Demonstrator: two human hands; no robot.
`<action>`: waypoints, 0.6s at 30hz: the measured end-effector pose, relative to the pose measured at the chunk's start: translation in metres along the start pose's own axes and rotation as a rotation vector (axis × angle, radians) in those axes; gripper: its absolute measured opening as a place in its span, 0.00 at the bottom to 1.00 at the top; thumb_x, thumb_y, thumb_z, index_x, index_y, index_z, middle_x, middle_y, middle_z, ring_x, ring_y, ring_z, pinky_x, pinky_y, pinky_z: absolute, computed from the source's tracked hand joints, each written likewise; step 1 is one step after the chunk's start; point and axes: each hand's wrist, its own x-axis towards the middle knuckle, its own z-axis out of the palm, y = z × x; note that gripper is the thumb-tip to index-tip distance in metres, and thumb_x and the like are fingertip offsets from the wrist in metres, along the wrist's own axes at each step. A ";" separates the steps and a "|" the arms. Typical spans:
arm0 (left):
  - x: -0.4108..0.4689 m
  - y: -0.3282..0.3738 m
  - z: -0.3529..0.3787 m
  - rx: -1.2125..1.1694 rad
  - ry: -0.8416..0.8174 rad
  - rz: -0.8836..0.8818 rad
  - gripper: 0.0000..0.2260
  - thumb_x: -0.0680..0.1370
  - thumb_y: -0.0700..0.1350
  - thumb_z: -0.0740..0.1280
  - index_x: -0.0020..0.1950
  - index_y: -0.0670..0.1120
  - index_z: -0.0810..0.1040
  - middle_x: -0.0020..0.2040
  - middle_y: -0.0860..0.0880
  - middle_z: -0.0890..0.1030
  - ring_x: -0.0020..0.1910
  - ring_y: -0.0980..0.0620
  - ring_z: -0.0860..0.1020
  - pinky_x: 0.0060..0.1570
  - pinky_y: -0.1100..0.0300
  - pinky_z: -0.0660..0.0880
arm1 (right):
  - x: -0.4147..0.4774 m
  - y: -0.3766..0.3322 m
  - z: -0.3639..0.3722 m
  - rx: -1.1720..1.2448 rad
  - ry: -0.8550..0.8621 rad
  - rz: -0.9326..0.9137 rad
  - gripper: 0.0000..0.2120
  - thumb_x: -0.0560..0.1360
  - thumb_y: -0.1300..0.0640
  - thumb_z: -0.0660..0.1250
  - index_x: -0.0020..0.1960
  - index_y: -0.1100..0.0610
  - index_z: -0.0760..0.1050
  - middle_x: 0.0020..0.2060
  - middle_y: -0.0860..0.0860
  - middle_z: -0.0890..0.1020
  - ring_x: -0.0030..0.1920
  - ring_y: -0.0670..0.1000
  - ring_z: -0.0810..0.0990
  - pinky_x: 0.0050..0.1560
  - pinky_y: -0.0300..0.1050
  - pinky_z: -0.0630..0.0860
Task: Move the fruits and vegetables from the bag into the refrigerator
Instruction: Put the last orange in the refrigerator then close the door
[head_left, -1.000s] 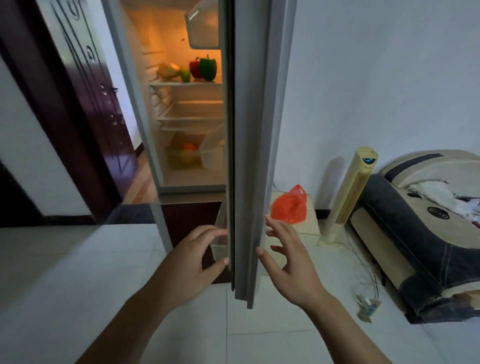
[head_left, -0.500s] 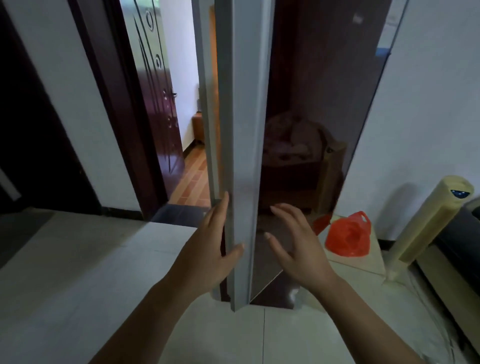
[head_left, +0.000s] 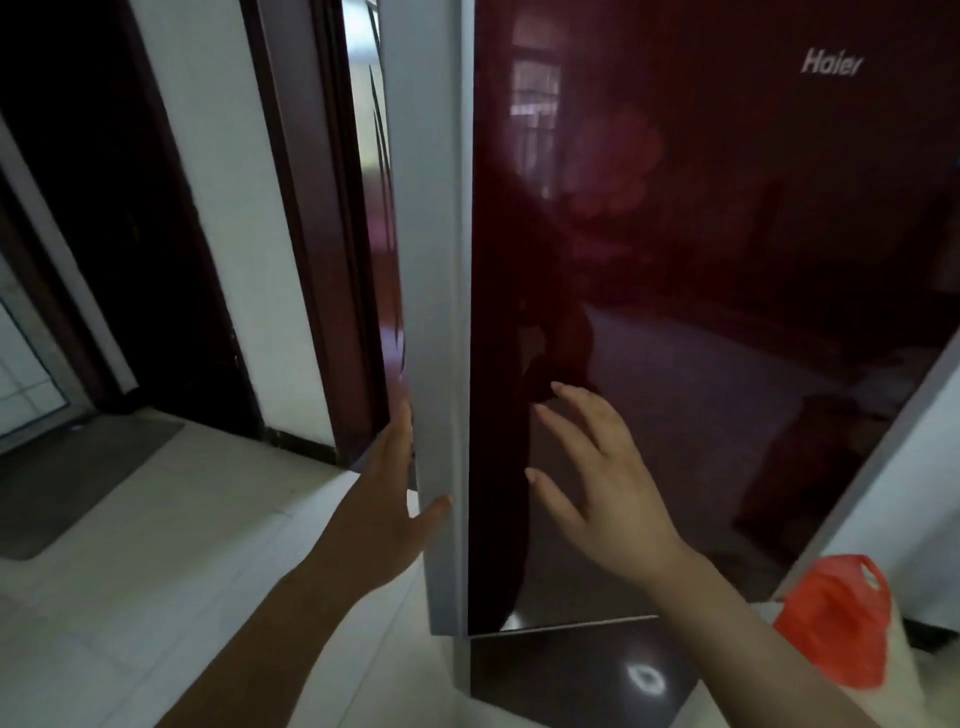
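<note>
Grip, head view: left hand (head_left: 387, 512) lies flat against the grey side edge of the refrigerator door (head_left: 701, 312), fingers extended upward along the back of that edge, thumb pressed on its front face; nothing enclosed. Right hand (head_left: 602, 488) is open with fingers spread, fingertips touching or just off the glossy dark-red door front; contact cannot be told for certain.

Door: front face turned toward the camera, brand lettering at upper right, interior hidden.

Lower refrigerator panel (head_left: 571, 670): dark, glossy, below the door.

Red plastic bag (head_left: 831, 623): lower right, resting on a pale surface beside the refrigerator, well apart from both hands; contents not visible.

Dark wooden doorway (head_left: 311, 234): left of the door edge.
</note>
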 end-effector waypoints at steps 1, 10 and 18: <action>0.009 -0.003 0.000 0.010 0.010 0.001 0.42 0.73 0.48 0.70 0.72 0.59 0.40 0.68 0.61 0.60 0.59 0.72 0.67 0.52 0.80 0.65 | 0.007 0.006 0.005 -0.009 0.001 -0.003 0.26 0.75 0.47 0.62 0.70 0.55 0.66 0.73 0.51 0.62 0.74 0.51 0.58 0.71 0.51 0.61; 0.112 -0.015 -0.009 0.352 0.167 0.298 0.40 0.71 0.44 0.71 0.75 0.49 0.49 0.77 0.45 0.48 0.75 0.52 0.50 0.61 0.73 0.54 | 0.060 0.046 0.033 -0.122 0.052 0.059 0.26 0.75 0.48 0.62 0.71 0.54 0.65 0.74 0.51 0.59 0.75 0.53 0.53 0.70 0.63 0.60; 0.174 -0.044 0.015 0.416 -0.009 0.343 0.45 0.73 0.50 0.69 0.74 0.53 0.35 0.74 0.51 0.31 0.75 0.47 0.39 0.66 0.56 0.48 | 0.084 0.078 0.048 -0.234 0.015 0.188 0.28 0.76 0.45 0.60 0.73 0.52 0.61 0.76 0.48 0.54 0.76 0.51 0.50 0.72 0.61 0.57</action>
